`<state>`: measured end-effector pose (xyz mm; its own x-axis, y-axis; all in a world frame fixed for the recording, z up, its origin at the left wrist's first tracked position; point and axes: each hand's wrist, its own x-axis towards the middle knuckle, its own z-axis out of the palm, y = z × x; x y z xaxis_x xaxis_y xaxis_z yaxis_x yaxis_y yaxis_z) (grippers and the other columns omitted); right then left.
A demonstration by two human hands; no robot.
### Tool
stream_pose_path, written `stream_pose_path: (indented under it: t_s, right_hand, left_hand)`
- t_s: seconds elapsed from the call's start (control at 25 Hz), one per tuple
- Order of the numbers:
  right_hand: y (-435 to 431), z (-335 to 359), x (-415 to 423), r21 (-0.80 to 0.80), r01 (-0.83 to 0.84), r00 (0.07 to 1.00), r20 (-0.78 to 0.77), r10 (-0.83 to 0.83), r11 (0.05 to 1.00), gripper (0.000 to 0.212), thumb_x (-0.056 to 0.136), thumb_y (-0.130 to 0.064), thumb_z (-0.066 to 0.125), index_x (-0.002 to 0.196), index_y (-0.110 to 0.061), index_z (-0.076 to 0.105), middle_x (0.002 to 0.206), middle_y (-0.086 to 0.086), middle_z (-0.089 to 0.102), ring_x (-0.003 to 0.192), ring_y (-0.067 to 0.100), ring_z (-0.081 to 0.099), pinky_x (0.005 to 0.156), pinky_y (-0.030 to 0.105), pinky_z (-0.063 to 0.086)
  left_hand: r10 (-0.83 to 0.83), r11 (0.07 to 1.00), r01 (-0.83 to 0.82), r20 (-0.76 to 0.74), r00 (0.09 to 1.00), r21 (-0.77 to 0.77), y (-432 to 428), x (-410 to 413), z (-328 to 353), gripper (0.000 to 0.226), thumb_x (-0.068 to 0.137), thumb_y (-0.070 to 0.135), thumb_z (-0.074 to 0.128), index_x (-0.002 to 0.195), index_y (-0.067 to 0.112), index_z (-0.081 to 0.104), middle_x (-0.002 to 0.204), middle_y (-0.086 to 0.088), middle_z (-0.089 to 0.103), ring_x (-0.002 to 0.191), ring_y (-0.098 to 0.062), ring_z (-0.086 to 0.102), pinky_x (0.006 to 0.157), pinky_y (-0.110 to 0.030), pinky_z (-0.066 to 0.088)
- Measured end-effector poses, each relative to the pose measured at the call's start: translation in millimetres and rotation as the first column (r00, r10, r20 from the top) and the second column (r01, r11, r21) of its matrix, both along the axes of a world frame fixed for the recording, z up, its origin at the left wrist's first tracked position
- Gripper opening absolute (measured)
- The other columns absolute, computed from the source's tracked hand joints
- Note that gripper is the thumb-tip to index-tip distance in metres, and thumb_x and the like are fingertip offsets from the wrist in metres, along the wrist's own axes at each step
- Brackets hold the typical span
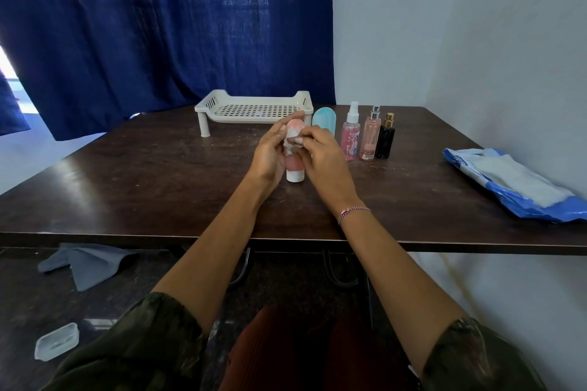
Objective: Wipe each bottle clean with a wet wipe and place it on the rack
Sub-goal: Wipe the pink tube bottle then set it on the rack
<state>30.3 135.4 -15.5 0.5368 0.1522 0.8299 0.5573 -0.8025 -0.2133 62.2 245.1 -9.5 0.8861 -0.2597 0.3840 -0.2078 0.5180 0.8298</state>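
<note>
Head view: the pink bottle (293, 166) stands cap-down at frame centre, in front of the rack (254, 108). The left hand (269, 154) curls round its left side, probably to steady it against tipping. The right hand (324, 157), fingers bent, pinches a crumpled wet wipe (291, 140) against the upper body, where cleaning is in progress. Whether the cap rests on the table (152, 174) cannot be determined. Four items wait in a row right of centre (teal bottle (324, 120), pink spray (350, 138), peach spray (370, 136), black bottle (385, 141)); no bottle is on the rack yet. The wipe pack (508, 182) lies open at the right edge, likely kept within reach.
</note>
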Motion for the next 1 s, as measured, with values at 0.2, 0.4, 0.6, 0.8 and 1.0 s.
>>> stream_pose_path:
  t_s: [0.2, 0.4, 0.6, 0.8, 1.0]
  right_hand:
    - [-8.0, 3.3, 5.8, 0.252, 0.063, 0.996, -0.07, -0.047, 0.966, 0.024, 0.085, -0.009, 0.063, 0.107, -0.001, 0.065, 0.109, 0.009, 0.062, 0.102, 0.016, 0.058, 0.093, 0.029, 0.05]
    - [-4.3, 2.1, 1.3, 0.147, 0.027, 1.0, -0.011, -0.026, 0.989, 0.025, 0.084, -0.005, 0.063, 0.108, -0.001, 0.064, 0.11, 0.012, 0.063, 0.105, 0.019, 0.056, 0.095, 0.025, 0.045]
    - [0.9, 2.3, -5.0, -0.035, -0.063, 0.998, 0.02, 0.064, 0.997, 0.019, 0.083, -0.002, 0.063, 0.101, -0.001, 0.067, 0.106, 0.011, 0.062, 0.101, 0.019, 0.055, 0.091, 0.015, 0.037]
    - [-3.3, 2.2, -4.5, -0.047, -0.05, 0.999, 0.011, 0.051, 0.998, 0.015, 0.082, -0.005, 0.065, 0.097, -0.001, 0.067, 0.103, 0.011, 0.063, 0.096, 0.02, 0.056, 0.087, 0.026, 0.046]
    - [-7.7, 2.2, 0.6, 0.121, 0.025, 0.999, -0.027, -0.022, 0.992, 0.023, 0.083, -0.007, 0.065, 0.105, -0.002, 0.065, 0.105, 0.009, 0.062, 0.1, 0.016, 0.056, 0.091, 0.027, 0.049]
  left_hand:
    - [-0.031, 0.999, 0.031, -0.005, 0.999, -0.007, -1.0, -1.3, 1.1, 0.039, 0.1, 0.007, 0.022, 0.122, 0.009, 0.054, 0.137, -0.016, 0.049, 0.115, -0.019, 0.055, 0.102, -0.034, 0.044]
    - [-0.012, 1.0, 0.012, 0.002, 1.0, -0.007, -0.4, 3.7, -1.8, 0.039, 0.1, 0.007, 0.022, 0.129, 0.004, 0.048, 0.138, -0.017, 0.048, 0.12, -0.022, 0.052, 0.104, -0.034, 0.042]
    - [-0.01, 1.0, 0.01, 0.0, 1.0, -0.009, 2.7, 5.7, -2.7, 0.04, 0.098, 0.007, 0.023, 0.128, 0.004, 0.05, 0.127, -0.019, 0.053, 0.112, -0.021, 0.055, 0.099, -0.033, 0.045]
    - [-0.011, 1.0, 0.011, -0.017, 1.0, -0.001, 2.7, 2.5, 0.2, 0.036, 0.1, 0.008, 0.024, 0.121, 0.01, 0.053, 0.119, -0.016, 0.057, 0.103, -0.019, 0.059, 0.09, -0.03, 0.051]
    - [-0.057, 0.998, 0.057, -0.006, 0.998, -0.005, -0.3, 2.0, 0.7, 0.039, 0.1, 0.005, 0.023, 0.133, 0.003, 0.045, 0.133, -0.017, 0.052, 0.111, -0.017, 0.057, 0.099, -0.031, 0.046]
